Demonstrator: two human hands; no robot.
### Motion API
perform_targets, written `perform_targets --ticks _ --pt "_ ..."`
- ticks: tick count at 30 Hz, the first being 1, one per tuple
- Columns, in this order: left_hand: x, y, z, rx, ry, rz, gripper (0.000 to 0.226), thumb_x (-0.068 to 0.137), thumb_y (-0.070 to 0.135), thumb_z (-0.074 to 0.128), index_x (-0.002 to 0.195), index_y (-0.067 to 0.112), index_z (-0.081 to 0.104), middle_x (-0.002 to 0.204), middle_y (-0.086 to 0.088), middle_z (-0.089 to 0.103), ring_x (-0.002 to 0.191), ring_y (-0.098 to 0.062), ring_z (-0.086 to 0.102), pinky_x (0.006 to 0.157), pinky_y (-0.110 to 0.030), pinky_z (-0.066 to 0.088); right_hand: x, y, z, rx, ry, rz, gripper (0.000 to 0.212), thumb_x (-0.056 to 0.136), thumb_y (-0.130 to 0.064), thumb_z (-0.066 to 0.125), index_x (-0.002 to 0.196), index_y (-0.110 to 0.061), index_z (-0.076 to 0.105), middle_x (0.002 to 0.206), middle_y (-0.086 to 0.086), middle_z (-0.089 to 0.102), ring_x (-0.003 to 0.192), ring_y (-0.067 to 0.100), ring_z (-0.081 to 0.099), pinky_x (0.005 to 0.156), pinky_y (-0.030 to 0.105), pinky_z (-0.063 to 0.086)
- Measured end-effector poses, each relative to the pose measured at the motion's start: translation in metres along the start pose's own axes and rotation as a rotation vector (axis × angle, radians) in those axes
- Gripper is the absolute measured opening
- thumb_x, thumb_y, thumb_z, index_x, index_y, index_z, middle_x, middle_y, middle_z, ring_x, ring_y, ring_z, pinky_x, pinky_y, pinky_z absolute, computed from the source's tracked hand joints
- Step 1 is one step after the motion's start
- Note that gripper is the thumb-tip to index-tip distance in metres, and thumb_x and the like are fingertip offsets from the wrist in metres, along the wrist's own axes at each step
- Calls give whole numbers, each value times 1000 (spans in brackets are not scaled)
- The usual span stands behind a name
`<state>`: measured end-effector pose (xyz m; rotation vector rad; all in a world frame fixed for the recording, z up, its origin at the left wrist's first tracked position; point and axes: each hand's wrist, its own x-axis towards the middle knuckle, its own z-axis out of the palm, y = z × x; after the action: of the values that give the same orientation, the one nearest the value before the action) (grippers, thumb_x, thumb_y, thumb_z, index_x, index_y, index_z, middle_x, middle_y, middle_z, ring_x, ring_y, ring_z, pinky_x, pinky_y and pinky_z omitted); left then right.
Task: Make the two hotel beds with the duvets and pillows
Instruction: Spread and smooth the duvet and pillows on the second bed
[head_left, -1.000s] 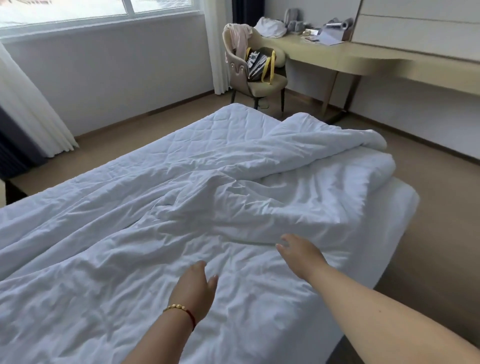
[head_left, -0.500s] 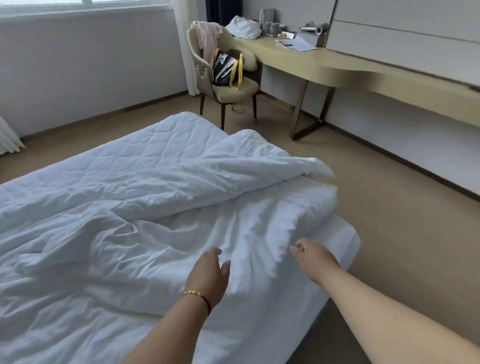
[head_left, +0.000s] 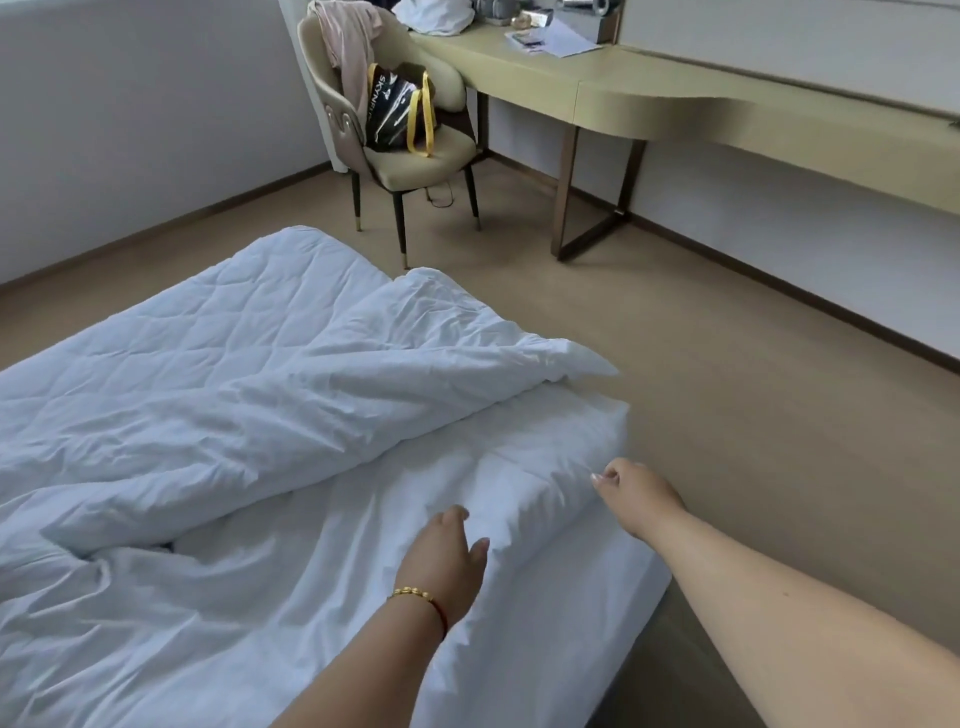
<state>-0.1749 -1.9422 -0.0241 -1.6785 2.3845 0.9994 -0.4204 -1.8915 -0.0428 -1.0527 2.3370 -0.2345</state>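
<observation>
A white duvet (head_left: 270, 395) lies crumpled across the bed (head_left: 597, 613), its near edge folded into a thick roll at the foot corner. My left hand (head_left: 447, 558), with a gold bracelet on the wrist, rests flat on the duvet roll, fingers relaxed. My right hand (head_left: 636, 493) reaches to the outer end of the roll at the bed's corner, fingers loosely curled; it holds nothing that I can see. No pillows are in view.
A beige chair (head_left: 410, 156) with a black and yellow bag and a pink garment stands beyond the bed. A long desk (head_left: 675, 98) runs along the right wall. Tan floor (head_left: 753, 374) lies between bed and desk.
The view has swung right toward the bed's foot corner. Both hands have shifted along the duvet toward that corner, the right hand now at the end of the roll.
</observation>
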Motion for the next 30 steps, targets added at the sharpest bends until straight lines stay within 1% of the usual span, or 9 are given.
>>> perform_targets --ticks 3,5,7,12,14,16,22,26,30 --pt "34 23 15 14 -31 13 49 99 39 44 143 20 36 144 3 41 129 -15 45 101 -28 41 49 8 -12 12 8 21 28 96 -41 46 101 -15 54 119 12 56 100 30 55 77 31 40" --pt "54 41 28 21 -52 18 51 98 39 46 144 20 35 146 2 38 130 -17 43 103 -30 40 82 12 -20 13 9 34 40 95 -40 48 121 -12 53 131 13 52 116 32 52 90 33 41" --pt "78 62 42 34 -71 8 54 96 42 48 145 21 34 147 3 35 133 -16 38 103 -30 40 116 15 -26 21 -21 51 49 93 -41 50 132 -11 47 138 13 48 124 32 47 98 35 39" --pt "131 119 85 186 -103 -81 81 78 69 57 141 24 34 140 2 41 129 -23 36 104 -33 37 198 18 -25 27 -222 59 71 89 -51 52 143 -9 34 146 13 40 133 33 39 107 39 35" --pt "144 137 101 266 -75 -141 89 70 77 57 137 22 37 133 0 45 123 -24 40 101 -34 37 220 15 -14 110 -323 38 71 88 -52 54 139 -6 37 141 15 46 128 34 45 106 41 37" --pt "156 147 110 305 -34 -204 88 67 78 58 132 20 41 126 -1 48 119 -24 43 98 -33 37 230 11 -5 202 -373 -56 54 90 -47 55 124 -6 48 126 15 57 115 33 54 98 39 43" --pt "178 158 98 228 -23 -265 39 92 48 56 112 15 53 115 -5 58 112 -25 51 77 -33 37 235 15 -36 420 -420 -407 24 93 -34 56 106 -14 62 97 -2 64 95 20 59 80 27 41" --pt "172 190 92 99 -18 -200 34 87 51 60 90 18 54 101 -6 62 95 -27 55 67 -30 29 241 45 -72 302 -451 -427 28 93 -40 54 95 -13 63 90 3 68 87 24 62 76 32 46" --pt "154 230 138 119 -205 -220 38 87 50 61 98 14 61 100 -9 64 93 -29 57 69 -31 34 228 114 -79 48 -578 -420 29 95 -46 48 91 -20 60 94 2 68 88 22 62 70 29 44"
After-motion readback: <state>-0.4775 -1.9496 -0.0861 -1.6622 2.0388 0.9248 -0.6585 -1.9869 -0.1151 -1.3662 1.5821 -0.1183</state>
